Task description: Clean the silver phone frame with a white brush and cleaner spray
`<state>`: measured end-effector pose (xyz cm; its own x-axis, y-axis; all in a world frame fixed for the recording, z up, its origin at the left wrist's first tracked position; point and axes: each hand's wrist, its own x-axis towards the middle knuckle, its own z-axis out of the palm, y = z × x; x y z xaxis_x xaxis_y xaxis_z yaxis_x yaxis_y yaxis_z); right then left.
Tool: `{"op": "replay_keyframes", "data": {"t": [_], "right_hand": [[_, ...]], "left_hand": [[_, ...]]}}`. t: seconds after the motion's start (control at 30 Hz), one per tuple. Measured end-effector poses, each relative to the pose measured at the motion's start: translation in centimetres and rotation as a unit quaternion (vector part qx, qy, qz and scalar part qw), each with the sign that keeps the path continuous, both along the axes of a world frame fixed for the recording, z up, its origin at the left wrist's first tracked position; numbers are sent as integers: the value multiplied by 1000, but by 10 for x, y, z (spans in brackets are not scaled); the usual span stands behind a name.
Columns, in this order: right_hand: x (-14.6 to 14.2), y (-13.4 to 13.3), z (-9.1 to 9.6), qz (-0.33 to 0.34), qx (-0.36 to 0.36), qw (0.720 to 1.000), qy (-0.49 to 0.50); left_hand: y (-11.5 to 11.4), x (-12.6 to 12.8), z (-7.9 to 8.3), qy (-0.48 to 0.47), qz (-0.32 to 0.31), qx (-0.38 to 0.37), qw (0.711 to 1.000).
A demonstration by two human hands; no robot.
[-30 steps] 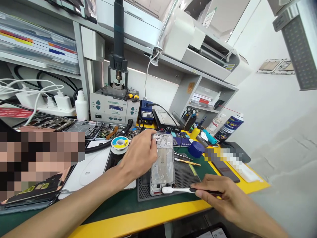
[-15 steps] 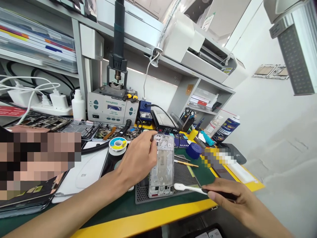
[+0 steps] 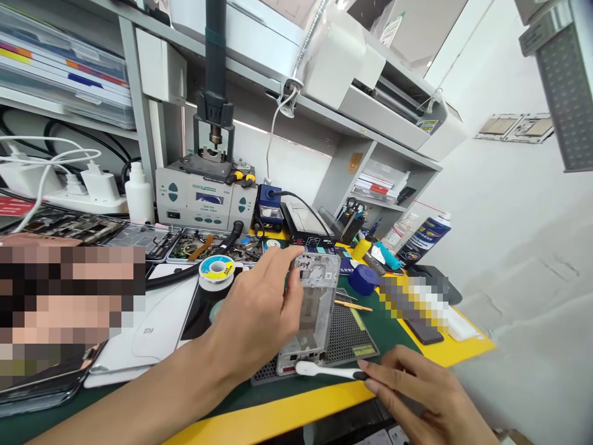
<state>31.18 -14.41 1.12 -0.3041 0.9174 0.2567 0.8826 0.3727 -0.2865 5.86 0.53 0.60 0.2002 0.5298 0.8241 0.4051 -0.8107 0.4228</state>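
Note:
A silver phone frame (image 3: 316,315) with handwriting near its top stands tilted over a grey perforated mat (image 3: 356,334). My left hand (image 3: 264,303) grips its upper left edge between thumb and fingers. In my right hand (image 3: 417,383) is a toothbrush (image 3: 331,370) with a white head and neck and a dark handle. The brush head lies against or just in front of the frame's lower edge; whether the bristles touch it I cannot tell, as they are hidden. Beneath the mat is a green work mat (image 3: 213,402) with a yellow border.
On the left stand a solder wire spool (image 3: 216,272), a white Mi box (image 3: 148,334) and phone parts. A rework station (image 3: 197,198) sits behind, under a shelf. To the right are a blue round container (image 3: 364,280), yellow-handled tweezers (image 3: 354,306) and a spray can (image 3: 426,240).
The toothbrush has moved left and slightly down, from the frame's lower right side to its bottom edge. My left hand has tilted the frame, leaning its top to the right.

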Motion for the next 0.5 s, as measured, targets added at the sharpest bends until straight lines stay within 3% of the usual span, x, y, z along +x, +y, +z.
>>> {"op": "replay_keyframes", "data": {"t": [0.27,0.5], "right_hand": [[3,-9,26,-36,26,998,-46],[-6,-3,16,-12,38,999,-29]], "left_hand": [[0,2,2,33,11,39,999],[0,1,-1,35,14,44,998]]}}
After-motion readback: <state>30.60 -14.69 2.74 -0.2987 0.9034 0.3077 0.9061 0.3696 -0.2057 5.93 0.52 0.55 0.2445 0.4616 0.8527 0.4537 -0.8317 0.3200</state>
